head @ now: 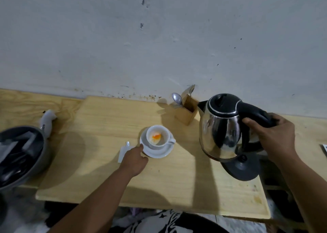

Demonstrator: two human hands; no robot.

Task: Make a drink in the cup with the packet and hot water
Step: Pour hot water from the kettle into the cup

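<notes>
- Right now your right hand (276, 137) is wrapped tight around the black handle of the steel electric kettle (221, 126), which is tilted a little above its round black base (241, 169); its lid is down, so what it holds is hidden.
- Your left hand (135, 159) has its fingertips on the rim of the white saucer (160, 153), gripping nothing else that you can see.
- The white cup (159, 136) stands upright on that saucer, with orange powder in its bottom.
- The torn white packet (123, 152) lies flat just left of the saucer, partly under your left hand.
- A wooden holder (186, 113) by the wall carries a spoon (177, 98) and other cutlery.
- A grey pot (23, 154) at the left edge holds dark, blurred items.
- Everything sits on a pale wooden table (109, 119) against a scuffed, stained white wall (159, 37).
</notes>
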